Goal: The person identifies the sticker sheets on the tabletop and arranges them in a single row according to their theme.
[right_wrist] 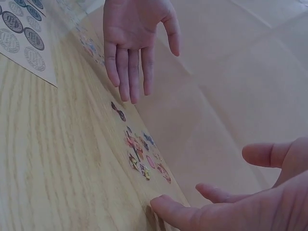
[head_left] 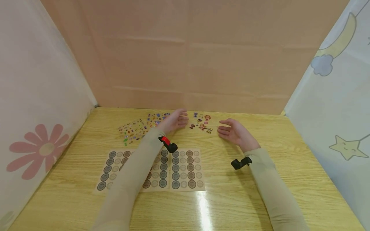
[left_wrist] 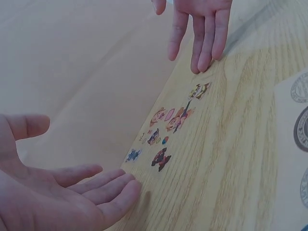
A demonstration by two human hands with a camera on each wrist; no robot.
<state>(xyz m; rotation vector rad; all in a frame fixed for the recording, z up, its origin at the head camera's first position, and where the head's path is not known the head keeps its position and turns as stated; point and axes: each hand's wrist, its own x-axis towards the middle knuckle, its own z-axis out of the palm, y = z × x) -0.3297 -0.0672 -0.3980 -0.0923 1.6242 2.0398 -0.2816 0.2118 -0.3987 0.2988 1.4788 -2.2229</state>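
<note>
A clear sheet of cartoon character stickers [head_left: 203, 127] lies flat on the wooden table near its back edge. My left hand [head_left: 175, 121] is just left of this sheet, palm turned inward, fingers extended and holding nothing. On the other side my right hand [head_left: 234, 133] faces it, fingers likewise straight and nothing in them. In the left wrist view the character stickers [left_wrist: 166, 122] sit between the fingertips of both hands. The right wrist view shows the same stickers [right_wrist: 142, 151] below the fingertips of the left hand [right_wrist: 132, 53].
Sheets of round stamp-like stickers [head_left: 185, 170] lie side by side nearer the front, partly hidden under the left forearm. Two more clear sticker sheets, one with small colourful pictures [head_left: 133, 130], lie at the back left. A brown paper wall [head_left: 188, 64] rises behind the table [head_left: 231, 199].
</note>
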